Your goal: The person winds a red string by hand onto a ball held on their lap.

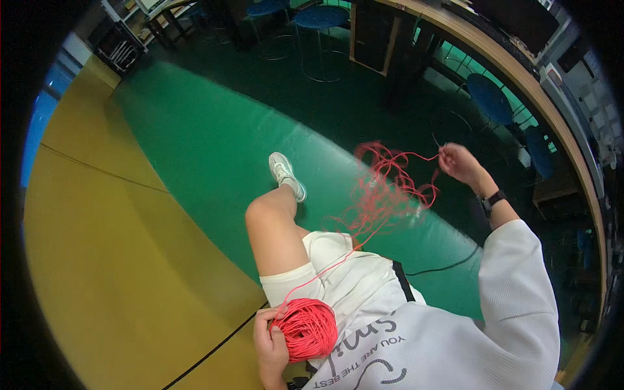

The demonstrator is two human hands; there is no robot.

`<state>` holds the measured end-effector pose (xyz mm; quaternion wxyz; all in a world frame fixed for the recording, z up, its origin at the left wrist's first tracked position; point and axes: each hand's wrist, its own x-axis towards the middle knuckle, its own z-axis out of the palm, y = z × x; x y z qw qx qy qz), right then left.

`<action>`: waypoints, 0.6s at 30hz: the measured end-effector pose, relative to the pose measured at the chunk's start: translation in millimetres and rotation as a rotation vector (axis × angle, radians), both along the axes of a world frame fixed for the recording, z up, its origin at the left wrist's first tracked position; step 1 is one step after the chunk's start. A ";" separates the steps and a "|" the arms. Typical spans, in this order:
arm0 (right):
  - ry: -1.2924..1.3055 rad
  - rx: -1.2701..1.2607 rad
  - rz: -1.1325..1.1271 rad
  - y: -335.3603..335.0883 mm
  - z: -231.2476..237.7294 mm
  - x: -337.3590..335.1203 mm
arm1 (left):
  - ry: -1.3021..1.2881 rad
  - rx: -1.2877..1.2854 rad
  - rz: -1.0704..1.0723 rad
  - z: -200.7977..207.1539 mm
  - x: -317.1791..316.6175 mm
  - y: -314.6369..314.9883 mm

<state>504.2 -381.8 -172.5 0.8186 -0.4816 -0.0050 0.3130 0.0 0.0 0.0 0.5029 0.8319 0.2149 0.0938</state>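
A: Start with the ball of red cord [310, 328]. Where is it?

B: Low in the view, at about six o'clock, resting against the person's lap. The left hand [268, 341] cups it from the nine o'clock side, fingers curled round its edge, so that hand is closed on the ball.

A: And the loose end?

B: A single strand runs up from the ball toward one o'clock, across the pale shorts [338, 270], into a loose tangle of red cord [390, 185] hanging in the air over the green mat [214, 143]. The right hand [458, 162], raised at two o'clock from the ball, pinches the strand between fingertips; the other fingers are half folded.

A: So which step is this, would you say?

B: I judge it as winding, caught at the point of drawing out slack and sorting the snarl. The next move calls for the pinching hand to free one clean run from the loops while the ball is kept steady; pulling hard would likely tighten the knots.

A: Anything else around?

B: A bent knee [270, 211] and a white shoe [286, 174] at twelve o'clock of the ball, a yellow mat [97, 247] at nine, blue stools [322, 19] far off.
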 end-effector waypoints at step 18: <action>0.246 -0.672 -0.100 -96.4 10.0 -51.1 | -0.019 -0.177 0.091 3.0 6.7 -49.7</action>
